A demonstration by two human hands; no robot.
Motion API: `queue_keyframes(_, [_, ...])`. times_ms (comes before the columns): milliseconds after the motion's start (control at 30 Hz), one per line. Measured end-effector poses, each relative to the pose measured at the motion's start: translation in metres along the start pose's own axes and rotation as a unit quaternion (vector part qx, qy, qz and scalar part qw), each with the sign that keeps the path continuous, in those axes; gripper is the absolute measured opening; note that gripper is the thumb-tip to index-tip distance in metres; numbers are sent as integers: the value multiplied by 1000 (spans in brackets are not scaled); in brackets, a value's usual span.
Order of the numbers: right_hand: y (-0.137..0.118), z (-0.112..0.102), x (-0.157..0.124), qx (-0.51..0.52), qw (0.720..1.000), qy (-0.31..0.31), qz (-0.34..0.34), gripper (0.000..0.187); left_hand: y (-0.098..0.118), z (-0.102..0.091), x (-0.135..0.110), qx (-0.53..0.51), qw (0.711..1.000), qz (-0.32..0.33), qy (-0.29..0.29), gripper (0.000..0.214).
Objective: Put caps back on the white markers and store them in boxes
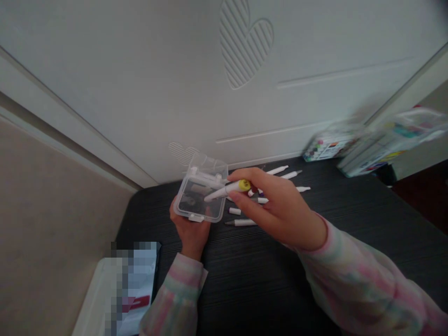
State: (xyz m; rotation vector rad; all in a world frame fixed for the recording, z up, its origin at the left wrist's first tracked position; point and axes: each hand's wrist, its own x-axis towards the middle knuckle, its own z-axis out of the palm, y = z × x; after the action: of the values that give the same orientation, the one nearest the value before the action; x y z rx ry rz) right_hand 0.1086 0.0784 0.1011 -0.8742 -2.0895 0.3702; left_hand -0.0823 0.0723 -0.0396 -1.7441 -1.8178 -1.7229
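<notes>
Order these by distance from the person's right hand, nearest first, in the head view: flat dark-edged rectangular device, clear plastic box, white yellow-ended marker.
1. White yellow-ended marker: held in the right hand.
2. Clear plastic box: left of the marker-holding fingertips, held in the left hand.
3. Flat dark-edged rectangular device: farthest, at lower left.

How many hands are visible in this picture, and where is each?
2: the left hand holds the clear box; the right hand holds a white marker with a yellow end.
</notes>
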Motion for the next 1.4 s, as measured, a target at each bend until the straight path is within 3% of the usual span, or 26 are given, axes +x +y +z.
queue_keyframes(133, [4,11,0,-30,999,-40,19,25,-6,2,-3,-31,999,-3,-12,86])
queue_keyframes(433, [8,28,0,-85,994,-58,42,16,-6,0,-4,-11,999,-20,-32,89])
queue_keyframes(1000, [8,28,1,-43,989,-93,109,17,-11,1,-8,3,999,-5,-36,93])
queue_keyframes(1400, [9,26,1,-27,987,-91,126,20,-2,-1,-5,12,999,-7,-34,91])
